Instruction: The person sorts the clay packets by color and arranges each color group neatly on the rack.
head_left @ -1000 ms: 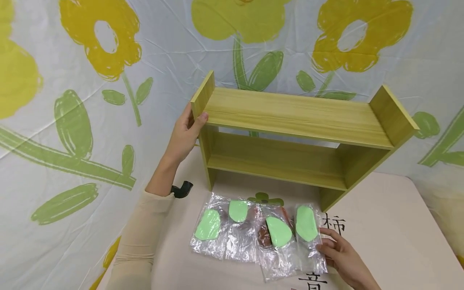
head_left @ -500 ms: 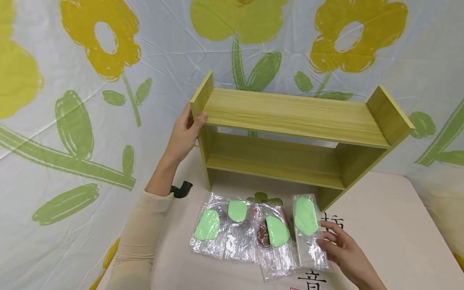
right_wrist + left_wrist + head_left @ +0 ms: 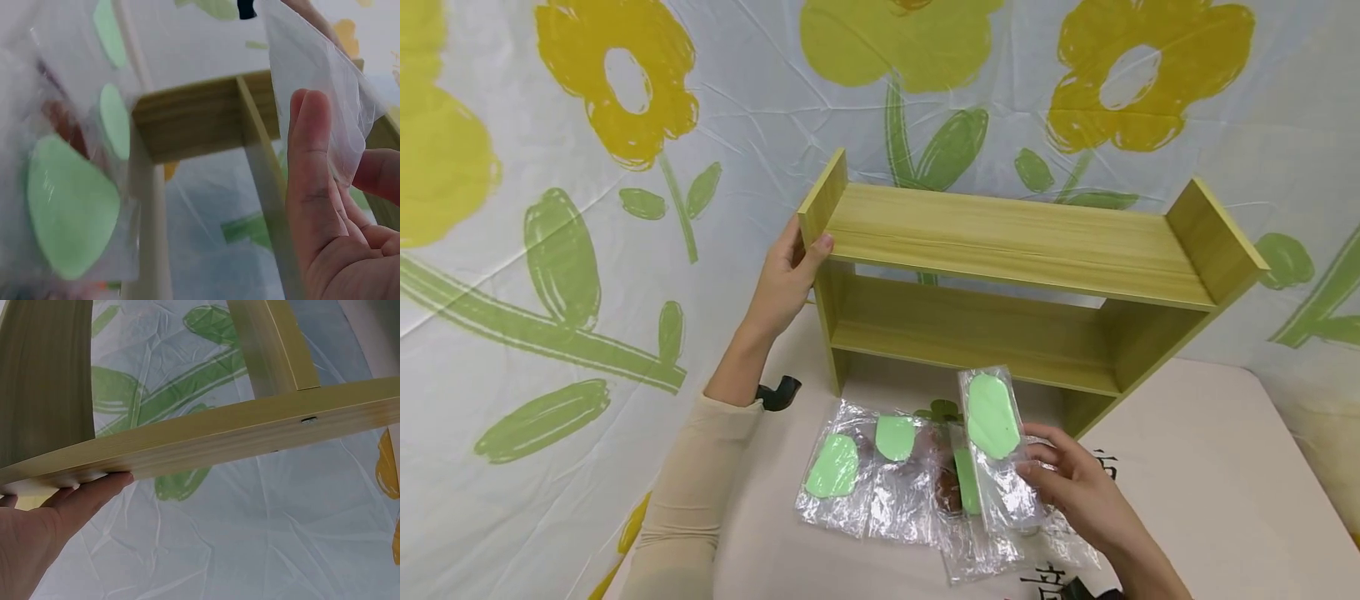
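- Pinching bag (image 3: 992,417) by its right edge in right hand (image 3: 1078,487) fingers, over other bags (image 3: 898,504).
- Gripping left end of shelf (image 3: 1015,233) with left hand (image 3: 784,279).
- Could drop bag through slight pinch, or drag other bags by brushing them.

One left hand (image 3: 781,282), one right hand (image 3: 1081,490), one wooden shelf (image 3: 1015,237), four green patches (image 3: 992,417)

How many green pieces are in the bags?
4: leftmost piece; second piece beside it; partly covered piece behind the bag the right hand holds; front piece inside that bag. More may be hidden.
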Motion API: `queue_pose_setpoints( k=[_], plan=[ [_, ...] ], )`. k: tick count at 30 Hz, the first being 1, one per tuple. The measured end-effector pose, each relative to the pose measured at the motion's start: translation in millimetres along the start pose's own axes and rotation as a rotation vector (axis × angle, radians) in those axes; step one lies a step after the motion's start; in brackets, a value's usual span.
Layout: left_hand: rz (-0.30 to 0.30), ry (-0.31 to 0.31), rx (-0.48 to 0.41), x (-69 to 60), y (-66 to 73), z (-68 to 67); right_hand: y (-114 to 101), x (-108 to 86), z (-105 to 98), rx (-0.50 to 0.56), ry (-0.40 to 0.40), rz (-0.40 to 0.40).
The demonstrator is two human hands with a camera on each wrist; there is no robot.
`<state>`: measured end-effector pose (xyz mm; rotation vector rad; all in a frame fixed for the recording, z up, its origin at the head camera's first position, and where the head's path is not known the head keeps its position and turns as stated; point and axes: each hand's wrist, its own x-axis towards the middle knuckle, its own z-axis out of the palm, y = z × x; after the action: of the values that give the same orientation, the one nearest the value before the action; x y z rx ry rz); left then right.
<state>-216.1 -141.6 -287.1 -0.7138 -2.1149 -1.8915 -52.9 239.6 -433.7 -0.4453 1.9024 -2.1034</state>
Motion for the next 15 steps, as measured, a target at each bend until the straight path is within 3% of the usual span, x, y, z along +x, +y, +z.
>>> queue_pose_setpoints(
  k=[6, 15],
  plan=[
    [-0.001, -0.003, -0.006, 1.1, -3.1, 0.0, -1, 34.3, 18, 0.063, -0.069, -0.074],
    [0.006, 0.003, -0.003, 0.9, -4.5, 0.5, 5, 83.7, 51, 0.133, -0.021, 0.046]
  ],
)
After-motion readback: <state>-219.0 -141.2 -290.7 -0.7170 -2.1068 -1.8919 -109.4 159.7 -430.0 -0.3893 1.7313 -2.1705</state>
